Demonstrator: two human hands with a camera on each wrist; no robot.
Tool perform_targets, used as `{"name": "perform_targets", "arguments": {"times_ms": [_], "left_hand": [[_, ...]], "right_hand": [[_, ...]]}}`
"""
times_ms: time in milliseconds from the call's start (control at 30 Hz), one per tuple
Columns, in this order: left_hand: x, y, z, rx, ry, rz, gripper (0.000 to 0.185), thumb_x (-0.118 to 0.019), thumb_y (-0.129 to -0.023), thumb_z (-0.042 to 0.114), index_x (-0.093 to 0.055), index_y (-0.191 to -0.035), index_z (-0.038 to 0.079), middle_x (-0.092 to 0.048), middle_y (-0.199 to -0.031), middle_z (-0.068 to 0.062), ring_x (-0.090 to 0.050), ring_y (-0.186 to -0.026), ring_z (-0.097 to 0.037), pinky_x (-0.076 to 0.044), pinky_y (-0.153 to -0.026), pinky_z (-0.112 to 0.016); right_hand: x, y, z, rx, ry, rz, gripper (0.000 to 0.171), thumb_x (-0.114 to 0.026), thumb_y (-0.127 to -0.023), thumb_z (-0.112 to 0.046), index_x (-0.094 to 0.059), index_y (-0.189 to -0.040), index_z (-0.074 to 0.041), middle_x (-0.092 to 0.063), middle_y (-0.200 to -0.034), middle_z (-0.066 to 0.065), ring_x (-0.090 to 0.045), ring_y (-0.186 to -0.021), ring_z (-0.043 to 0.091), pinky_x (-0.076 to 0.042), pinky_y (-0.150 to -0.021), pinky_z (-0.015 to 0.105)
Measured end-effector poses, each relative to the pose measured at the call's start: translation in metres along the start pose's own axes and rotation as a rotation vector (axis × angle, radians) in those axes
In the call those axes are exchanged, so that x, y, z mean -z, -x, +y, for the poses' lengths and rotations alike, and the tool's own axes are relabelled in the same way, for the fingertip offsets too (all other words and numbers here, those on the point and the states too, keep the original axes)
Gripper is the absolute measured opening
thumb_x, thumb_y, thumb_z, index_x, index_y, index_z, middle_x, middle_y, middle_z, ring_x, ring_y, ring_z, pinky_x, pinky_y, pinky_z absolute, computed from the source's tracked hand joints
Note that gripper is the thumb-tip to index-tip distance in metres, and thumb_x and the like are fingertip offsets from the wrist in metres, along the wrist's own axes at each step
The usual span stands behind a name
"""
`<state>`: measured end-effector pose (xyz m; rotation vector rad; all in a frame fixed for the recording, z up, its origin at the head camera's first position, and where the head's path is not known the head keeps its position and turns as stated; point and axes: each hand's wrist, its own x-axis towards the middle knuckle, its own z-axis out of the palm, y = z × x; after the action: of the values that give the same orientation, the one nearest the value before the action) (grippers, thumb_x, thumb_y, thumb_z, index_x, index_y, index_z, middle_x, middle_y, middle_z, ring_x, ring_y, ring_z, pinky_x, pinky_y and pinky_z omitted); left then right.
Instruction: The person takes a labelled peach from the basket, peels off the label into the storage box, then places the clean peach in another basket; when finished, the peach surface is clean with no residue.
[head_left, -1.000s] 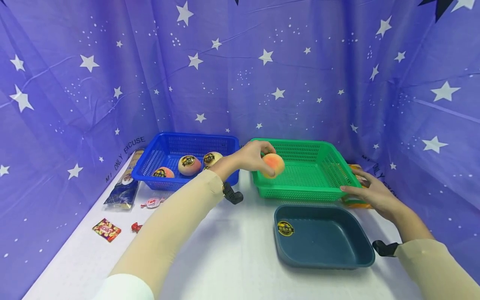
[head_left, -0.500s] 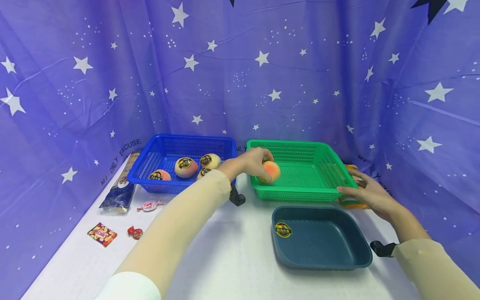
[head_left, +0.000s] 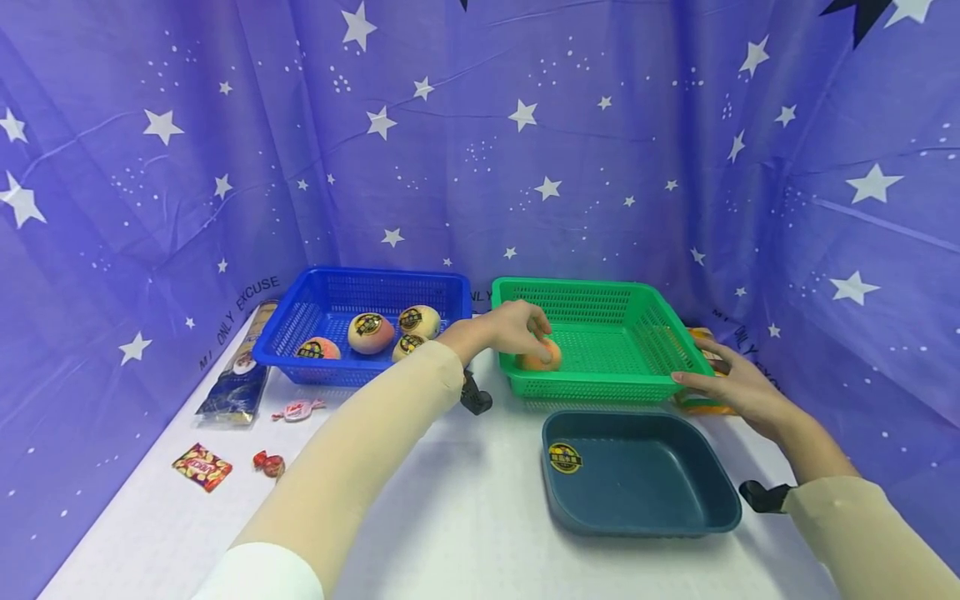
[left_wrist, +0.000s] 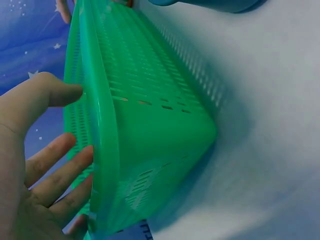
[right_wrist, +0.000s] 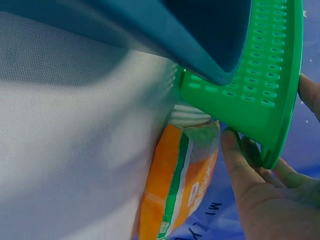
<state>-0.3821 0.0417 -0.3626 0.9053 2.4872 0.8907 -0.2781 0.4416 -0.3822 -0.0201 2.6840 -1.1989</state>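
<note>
An orange-pink peach (head_left: 543,358) sits low in the front left corner of the green basket (head_left: 592,386). My left hand (head_left: 516,327) reaches over the basket's left rim and curls over the peach from above. In the left wrist view the left hand (left_wrist: 35,165) lies against the green basket (left_wrist: 150,125), and its rim hides the fingertips and the peach. My right hand (head_left: 738,390) holds the basket's front right corner. The right wrist view shows this hand (right_wrist: 260,200) with its thumb under the rim of the green basket (right_wrist: 270,75) and its fingers behind it.
A blue basket (head_left: 337,372) with several stickered peaches (head_left: 371,332) stands to the left. In front of the green basket lies a dark blue tray (head_left: 637,521). An orange packet (right_wrist: 175,195) lies under the green basket's right corner. At the left are a blue packet (head_left: 238,387) and sweets (head_left: 201,467).
My left hand has lowered the peach from above the green basket's left edge down into its front left corner. The right hand has stayed on the basket's corner.
</note>
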Motion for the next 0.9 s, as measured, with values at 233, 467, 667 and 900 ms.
{"name": "perform_targets", "arguments": {"times_ms": [233,467,667,900], "left_hand": [[-0.002,0.003,0.002,-0.009,0.024,0.015,0.06,-0.08,-0.1,0.036,-0.063,-0.152,0.01,-0.068,-0.153,-0.009,-0.063,-0.14,-0.024,-0.059,-0.113,-0.04],[-0.002,0.012,0.006,-0.078,-0.021,0.075,0.054,-0.078,-0.098,0.036,-0.067,-0.147,0.017,-0.066,-0.154,-0.005,-0.058,-0.148,-0.028,-0.056,-0.117,-0.045],[0.004,0.026,0.012,-0.123,-0.084,0.092,0.049,-0.075,-0.101,0.041,-0.068,-0.146,0.021,-0.066,-0.155,-0.005,-0.061,-0.147,-0.027,-0.057,-0.116,-0.045],[0.01,0.044,0.02,-0.113,-0.158,0.112,0.053,-0.075,-0.096,0.044,-0.068,-0.144,0.024,-0.068,-0.152,0.001,-0.065,-0.137,-0.021,-0.061,-0.105,-0.044]], "right_hand": [[0.001,0.006,-0.008,0.015,0.1,0.008,0.104,-0.066,-0.111,-0.048,-0.001,-0.176,0.001,-0.011,-0.176,0.046,-0.021,-0.158,0.07,-0.038,-0.118,0.083],[0.0,0.014,-0.029,0.065,0.259,0.062,0.099,-0.063,-0.111,-0.056,-0.012,-0.177,-0.002,-0.019,-0.176,0.042,-0.022,-0.158,0.07,-0.032,-0.114,0.089],[-0.018,0.025,-0.064,0.151,0.273,0.085,0.09,-0.063,-0.112,-0.051,-0.02,-0.177,-0.007,-0.021,-0.178,0.037,-0.024,-0.158,0.068,-0.034,-0.112,0.089],[-0.057,0.037,-0.105,0.303,0.219,0.059,0.08,-0.07,-0.111,-0.041,-0.032,-0.173,-0.009,-0.029,-0.179,0.027,-0.031,-0.16,0.062,-0.033,-0.124,0.081]]}}
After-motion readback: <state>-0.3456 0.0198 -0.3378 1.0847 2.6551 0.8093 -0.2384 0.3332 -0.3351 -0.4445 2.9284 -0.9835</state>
